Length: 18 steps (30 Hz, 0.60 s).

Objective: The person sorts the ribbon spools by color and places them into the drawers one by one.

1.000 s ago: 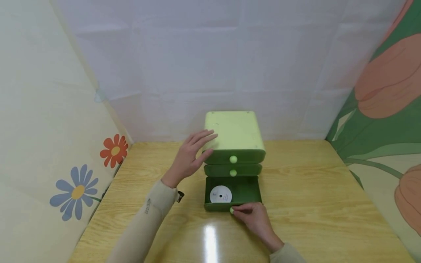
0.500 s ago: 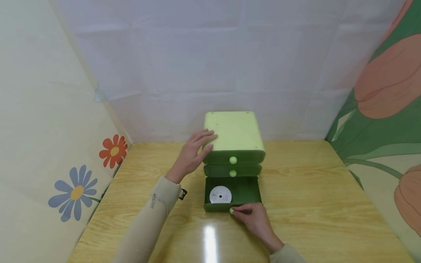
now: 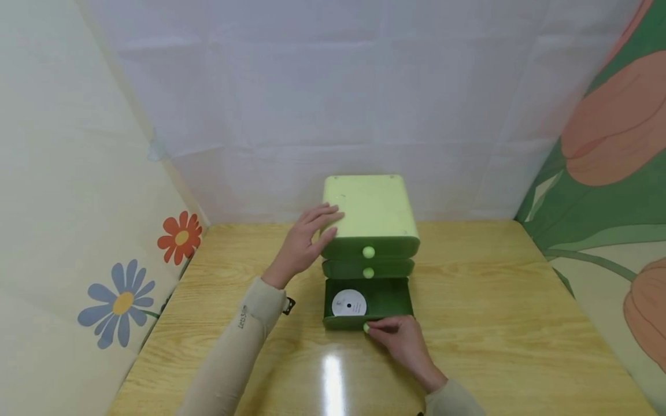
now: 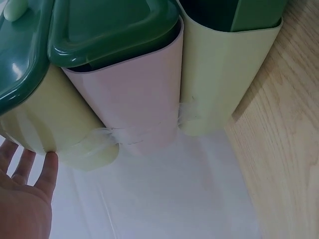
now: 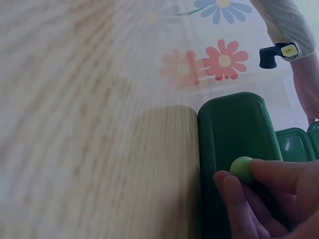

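Observation:
A small three-tier drawer cabinet stands on the table, light green on top with dark green drawer fronts and round knobs. Its bottom drawer is pulled out, and a white disc with a dark centre hole lies in the drawer's left part. My right hand pinches the light green knob of that drawer between thumb and fingers. Up at the cabinet's top left edge, my left hand rests with fairly straight fingers; the left wrist view shows its fingertips against the top tier's side.
The wooden table runs out on both sides of the cabinet. A white cloth hangs behind it, with flower-printed sheets at left and right. In the left wrist view, the middle tier is pink and clear tape spans the tiers.
The bottom drawer has slid slightly inward, with my right hand moving along on its knob. My left hand shifted a little on the cabinet's edge earlier and has since stayed there.

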Available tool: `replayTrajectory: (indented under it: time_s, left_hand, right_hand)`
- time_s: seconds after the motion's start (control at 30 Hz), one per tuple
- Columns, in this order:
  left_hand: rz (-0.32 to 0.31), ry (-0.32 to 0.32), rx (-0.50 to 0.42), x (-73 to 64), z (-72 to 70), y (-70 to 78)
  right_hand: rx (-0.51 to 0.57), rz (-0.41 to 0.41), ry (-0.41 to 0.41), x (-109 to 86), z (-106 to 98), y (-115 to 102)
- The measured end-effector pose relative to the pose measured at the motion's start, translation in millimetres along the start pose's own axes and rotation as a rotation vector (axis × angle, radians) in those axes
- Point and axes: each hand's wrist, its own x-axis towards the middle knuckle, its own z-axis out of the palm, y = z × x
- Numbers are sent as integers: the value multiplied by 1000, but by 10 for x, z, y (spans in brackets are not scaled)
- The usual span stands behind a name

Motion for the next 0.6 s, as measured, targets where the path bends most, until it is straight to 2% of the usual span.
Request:
replayTrajectory:
  time_s: [0.33,0.6]
  left_hand:
    - [-7,-6,-5,0,-18,43]
    - [-10,-3,-8,4,-16,40]
  right_hand:
    - [-46,-31,10,134,-4,21]
    - [-63,-3,24,232,0,29]
